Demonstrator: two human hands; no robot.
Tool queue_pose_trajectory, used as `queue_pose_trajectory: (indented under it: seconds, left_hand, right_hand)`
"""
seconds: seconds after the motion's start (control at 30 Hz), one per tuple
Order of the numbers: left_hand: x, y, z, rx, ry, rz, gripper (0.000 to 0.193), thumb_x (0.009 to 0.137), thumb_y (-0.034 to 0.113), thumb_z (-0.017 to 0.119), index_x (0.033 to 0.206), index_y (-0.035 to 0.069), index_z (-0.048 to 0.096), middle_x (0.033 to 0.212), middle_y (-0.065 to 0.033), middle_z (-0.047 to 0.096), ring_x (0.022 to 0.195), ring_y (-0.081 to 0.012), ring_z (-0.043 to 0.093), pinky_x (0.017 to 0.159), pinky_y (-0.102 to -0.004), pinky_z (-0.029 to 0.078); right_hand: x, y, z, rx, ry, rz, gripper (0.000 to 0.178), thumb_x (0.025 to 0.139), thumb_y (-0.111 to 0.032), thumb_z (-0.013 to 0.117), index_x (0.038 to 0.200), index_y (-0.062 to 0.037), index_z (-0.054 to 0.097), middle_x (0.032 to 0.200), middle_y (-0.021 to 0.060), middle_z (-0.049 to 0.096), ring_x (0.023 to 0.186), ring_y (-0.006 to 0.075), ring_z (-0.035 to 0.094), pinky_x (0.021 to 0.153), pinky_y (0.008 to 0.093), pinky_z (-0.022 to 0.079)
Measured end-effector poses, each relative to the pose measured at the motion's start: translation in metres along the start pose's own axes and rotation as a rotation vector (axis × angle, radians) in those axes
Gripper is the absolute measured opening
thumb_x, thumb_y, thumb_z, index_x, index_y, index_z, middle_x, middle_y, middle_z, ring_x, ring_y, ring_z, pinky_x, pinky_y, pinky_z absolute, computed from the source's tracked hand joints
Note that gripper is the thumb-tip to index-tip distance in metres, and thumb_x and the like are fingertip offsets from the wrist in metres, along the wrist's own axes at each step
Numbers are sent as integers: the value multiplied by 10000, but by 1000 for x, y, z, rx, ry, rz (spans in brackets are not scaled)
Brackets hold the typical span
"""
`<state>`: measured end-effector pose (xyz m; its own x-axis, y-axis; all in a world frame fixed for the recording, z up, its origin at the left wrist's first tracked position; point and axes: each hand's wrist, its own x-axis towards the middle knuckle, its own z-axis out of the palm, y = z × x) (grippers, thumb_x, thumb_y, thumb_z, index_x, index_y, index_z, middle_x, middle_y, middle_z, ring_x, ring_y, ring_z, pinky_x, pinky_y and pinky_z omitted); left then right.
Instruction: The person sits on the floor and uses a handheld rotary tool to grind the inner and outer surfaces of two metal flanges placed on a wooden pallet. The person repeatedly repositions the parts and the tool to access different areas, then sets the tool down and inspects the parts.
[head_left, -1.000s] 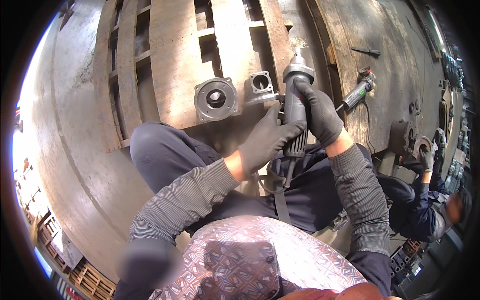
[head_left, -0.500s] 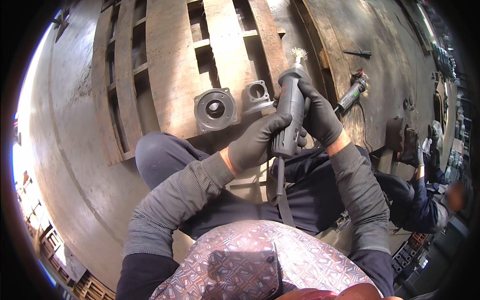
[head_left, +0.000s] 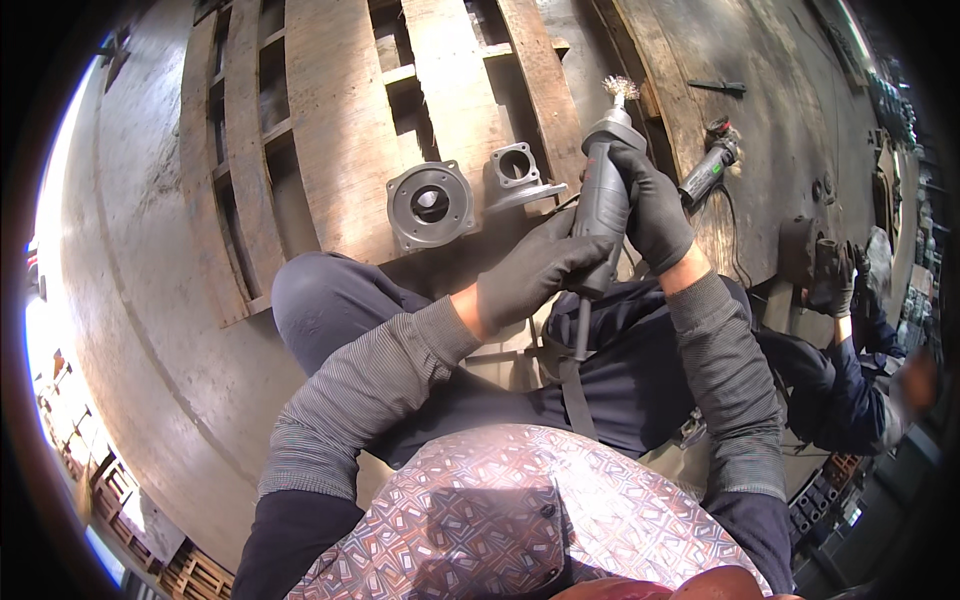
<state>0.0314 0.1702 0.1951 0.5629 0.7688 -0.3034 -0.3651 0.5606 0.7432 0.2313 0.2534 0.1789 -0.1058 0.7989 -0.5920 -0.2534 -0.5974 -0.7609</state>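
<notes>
Both hands, in dark gloves, are on a grey die grinder [head_left: 603, 192] with a frayed wire end brush [head_left: 620, 90] at its far tip. My right hand [head_left: 655, 210] wraps round its upper body from the right. From the left, my left hand [head_left: 535, 268] grips the lower end, near where the cord [head_left: 583, 325] comes out. Some of the fingers are hidden behind the tool. To the left, a round metal flange [head_left: 430, 205] lies on the pallet's near edge. Beside it sits a second metal fitting [head_left: 515, 170] with a square flange and a round opening.
A wooden pallet [head_left: 335, 120] spreads out ahead, with gaps between its slats. On the board at right lie an angle grinder [head_left: 710, 172] with its cord and a thin dark tool [head_left: 716, 87]. Another person [head_left: 850, 390] sits at far right, gloved hands on a dark metal part.
The die grinder has moved slightly right and away from me, both hands still on it. My left hand has shifted along with its lower end. The metal fittings stay on the pallet.
</notes>
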Motion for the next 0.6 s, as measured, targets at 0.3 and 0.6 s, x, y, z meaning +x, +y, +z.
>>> queue_pose_trajectory:
  seconds: [0.3,0.6]
  left_hand:
    - [-2,-20,21,632,444,313,707,1033,468,691,1497,-9,453,1300,-134,597,1161,-167,618,960,-350,547]
    - [-4,-20,4,-398,110,-13,497,1115,436,564,1387,21,535,1287,-97,626,1122,-194,664,969,-386,579]
  right_hand:
    - [-13,-15,20,-37,-77,105,511,1020,-303,642,1360,68,550,1140,182,719,968,279,748,874,405,642]
    - [-9,-27,24,121,-188,46,645,952,-400,689,1375,60,529,1114,157,709,954,250,746,838,372,656]
